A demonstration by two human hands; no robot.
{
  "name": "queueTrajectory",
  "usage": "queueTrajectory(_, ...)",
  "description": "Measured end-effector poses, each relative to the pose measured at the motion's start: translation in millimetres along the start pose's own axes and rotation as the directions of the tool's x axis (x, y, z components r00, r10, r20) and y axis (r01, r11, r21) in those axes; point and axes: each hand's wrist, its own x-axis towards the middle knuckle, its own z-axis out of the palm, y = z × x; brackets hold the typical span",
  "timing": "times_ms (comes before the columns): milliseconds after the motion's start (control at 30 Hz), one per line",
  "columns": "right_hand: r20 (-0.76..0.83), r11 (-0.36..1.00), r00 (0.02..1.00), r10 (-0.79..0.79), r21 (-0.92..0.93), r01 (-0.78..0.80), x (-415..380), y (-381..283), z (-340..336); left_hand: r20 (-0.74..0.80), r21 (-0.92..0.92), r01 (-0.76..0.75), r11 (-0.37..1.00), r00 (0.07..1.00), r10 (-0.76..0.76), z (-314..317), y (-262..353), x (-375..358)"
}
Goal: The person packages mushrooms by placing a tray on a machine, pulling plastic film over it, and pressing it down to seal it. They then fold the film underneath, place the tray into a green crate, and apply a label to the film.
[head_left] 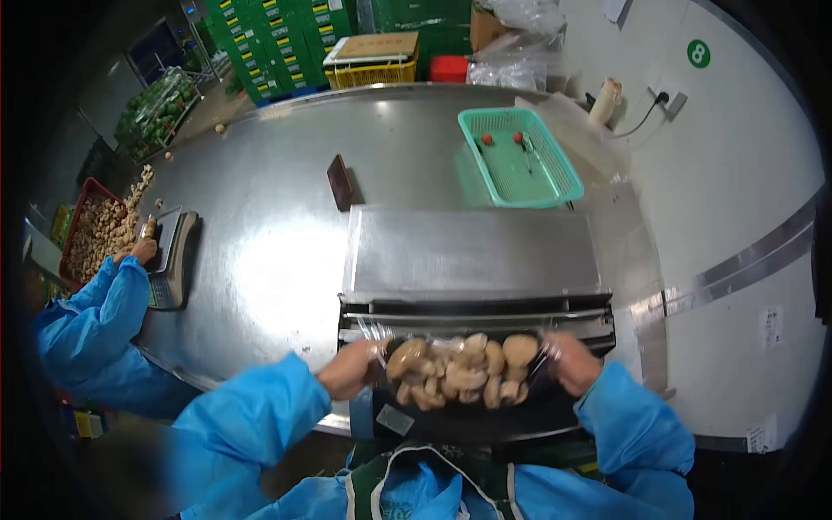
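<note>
A tray of light brown mushrooms (464, 373) under clear film is held level in front of my body, over the near side of the wrapping machine (472, 251). My left hand (351, 368) is closed on the film at the tray's left end. At the right end my right hand (572, 364) grips the film too, its fingers slightly blurred. The film looks stretched between both hands and the tray. Just beyond the tray are the machine's dark slot and metal bars.
A green basket (568, 184) with small red items sits at the back right. A dark block (341, 182) stands mid-table. At the left, a co-worker's hands (139, 251) are at a scale (178, 269), beside a red crate (87, 195) of mushrooms. A wall (728, 329) bounds the right.
</note>
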Motion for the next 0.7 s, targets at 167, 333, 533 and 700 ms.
queueTrajectory(167, -0.011, 0.956, 0.98, 0.197, 0.222, -0.19, -26, 112, 17, -0.088, -0.248, 0.227, 0.942, 0.963, -0.255, -17, -127, -11)
queueTrajectory(333, -0.125, 0.841, 0.992, -0.034, 0.532, 0.096, -42, 133, 3, -0.302, -0.278, -0.259, 0.925, 0.938, 0.172, -5, -130, -36)
queueTrajectory(533, -0.493, 0.915, 0.772, -0.402, -0.244, 0.32, -35, 132, 41, -0.351, 0.154, -0.348, 0.925, 0.856, 0.38, 0, -143, -14)
queueTrajectory(700, -0.675, 0.872, 0.695, -0.247, 0.157, 0.463, -17, 155, 53, -0.259, 0.282, -0.566, 0.775, 0.733, 0.629, -11, -146, 3)
